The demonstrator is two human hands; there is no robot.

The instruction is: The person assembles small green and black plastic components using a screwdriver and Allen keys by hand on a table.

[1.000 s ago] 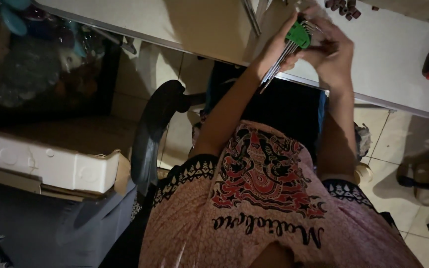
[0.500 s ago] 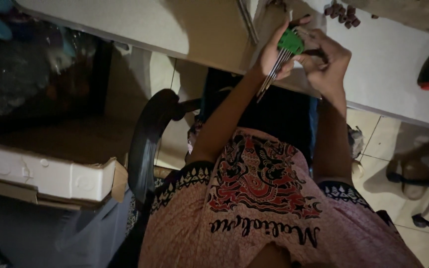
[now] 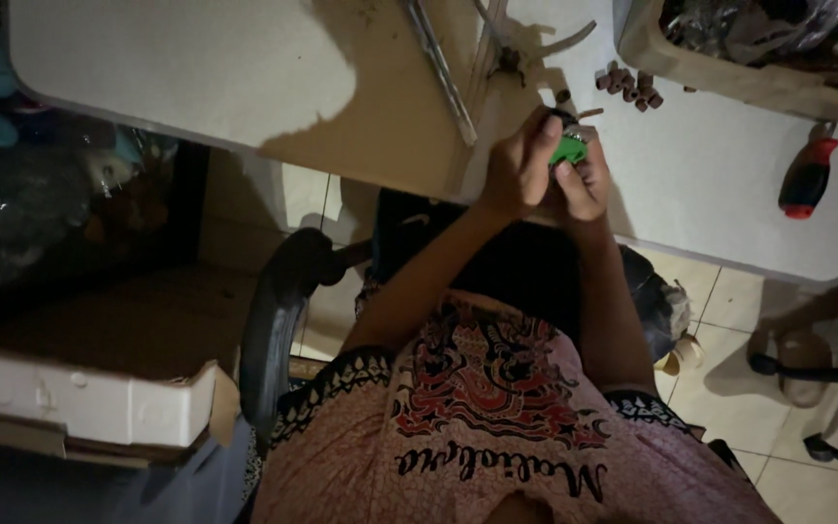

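Both my hands are together over the near edge of the white table (image 3: 196, 78). My left hand (image 3: 516, 170) and my right hand (image 3: 586, 186) are closed around a small green part (image 3: 568, 150). Only a patch of the green part shows between my fingers. A dark tip sticks out just above it. My forearms reach up from my patterned shirt towards the table.
A screwdriver with a red and black handle (image 3: 805, 178) lies on the table at the right. Several small brown cylinders (image 3: 628, 85), a metal strip (image 3: 438, 68) and a box of parts (image 3: 729, 49) lie beyond my hands. A chair armrest (image 3: 278, 311) and a white box (image 3: 80, 408) are at the left.
My hands stay closed on the green part, now more tightly cupped. The thin rod that hung below my left hand no longer shows. The view has shifted so the table sits lower in frame.
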